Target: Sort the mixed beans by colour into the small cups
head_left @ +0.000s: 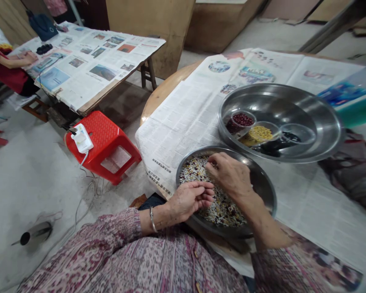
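A steel bowl (pixel 270 189) holds a spread of mixed grains and beans (pixel 222 213), white, yellow, dark red and black. Over its near left rim is my left hand (pixel 190 199), cupped with the palm turned up and the fingers curled together; what lies in the palm is hidden. My right hand (pixel 230 173) is just above the grains, its thumb and fingers pinched, the tips too small to make out. Behind stands a wider steel basin (pixel 320 118) with clear cups of red beans (pixel 242 119), yellow beans (pixel 260 133) and black beans (pixel 289 137).
Newspaper (pixel 183 118) covers the round table. A blue-green plastic item (pixel 356 106) juts in at right, above a dark bag (pixel 350 162). To the left, a red stool (pixel 106 138) bears a power strip (pixel 81 138). Another person's arm (pixel 16 61) rests at a second newspaper-covered table (pixel 88 81).
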`<state>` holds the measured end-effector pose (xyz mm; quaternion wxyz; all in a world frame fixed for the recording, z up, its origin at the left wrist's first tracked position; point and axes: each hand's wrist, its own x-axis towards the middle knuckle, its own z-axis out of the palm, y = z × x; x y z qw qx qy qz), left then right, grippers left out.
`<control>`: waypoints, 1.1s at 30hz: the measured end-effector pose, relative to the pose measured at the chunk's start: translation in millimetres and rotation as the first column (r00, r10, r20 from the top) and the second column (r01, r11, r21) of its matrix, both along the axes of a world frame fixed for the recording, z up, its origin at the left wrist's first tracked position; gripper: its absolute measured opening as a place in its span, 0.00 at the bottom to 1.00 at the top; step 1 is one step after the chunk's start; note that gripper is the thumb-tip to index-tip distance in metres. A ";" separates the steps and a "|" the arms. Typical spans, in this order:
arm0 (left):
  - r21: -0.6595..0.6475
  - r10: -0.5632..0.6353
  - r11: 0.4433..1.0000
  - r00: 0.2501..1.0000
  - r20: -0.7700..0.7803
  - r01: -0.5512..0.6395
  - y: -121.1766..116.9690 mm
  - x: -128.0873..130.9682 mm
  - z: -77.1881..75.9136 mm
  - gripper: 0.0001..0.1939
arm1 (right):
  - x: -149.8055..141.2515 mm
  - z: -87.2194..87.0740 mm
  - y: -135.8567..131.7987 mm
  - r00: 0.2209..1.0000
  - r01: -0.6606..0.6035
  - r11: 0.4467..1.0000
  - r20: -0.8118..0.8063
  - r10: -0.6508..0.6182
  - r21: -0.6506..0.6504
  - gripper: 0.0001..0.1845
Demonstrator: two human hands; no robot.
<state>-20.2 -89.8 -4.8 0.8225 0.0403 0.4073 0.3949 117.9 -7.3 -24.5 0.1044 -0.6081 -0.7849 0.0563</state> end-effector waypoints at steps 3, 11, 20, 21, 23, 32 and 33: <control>-0.009 0.023 1.000 1.000 0.014 -0.023 0.2 0.9 1.6 0.12 | 13.0 11.5 -9.3 0.974 0.036 0.988 -0.216 -0.069 -0.153 0.10; 0.013 0.074 0.997 0.997 -0.009 -0.074 -2.3 2.6 3.9 0.12 | 19.1 16.6 -14.3 0.869 -0.124 0.925 -0.490 -0.074 -0.359 0.14; 0.021 0.011 1.000 1.000 0.001 -0.011 -1.6 0.2 3.1 0.11 | 0.6 -11.9 -5.7 0.988 -0.146 0.989 0.046 0.147 -0.016 0.14; 0.022 0.008 1.000 1.000 0.002 -0.008 -1.6 0.0 3.3 0.11 | -0.2 -13.0 -5.8 0.987 -0.150 0.989 0.060 0.151 -0.014 0.14; 0.021 0.007 1.000 1.000 0.004 -0.007 -1.8 -0.3 3.2 0.11 | -0.8 -13.9 -6.0 0.987 -0.148 0.989 0.063 0.149 -0.018 0.13; 0.022 0.032 0.999 0.999 0.028 -0.032 -2.6 0.6 -5.6 0.05 | 17.4 3.8 -19.5 0.967 0.047 0.992 -0.244 -0.074 -0.114 0.11; 0.019 0.039 0.999 0.999 0.032 -0.040 -2.4 1.2 -5.4 0.06 | 19.9 8.6 -22.3 0.942 0.027 0.981 -0.323 -0.088 -0.190 0.11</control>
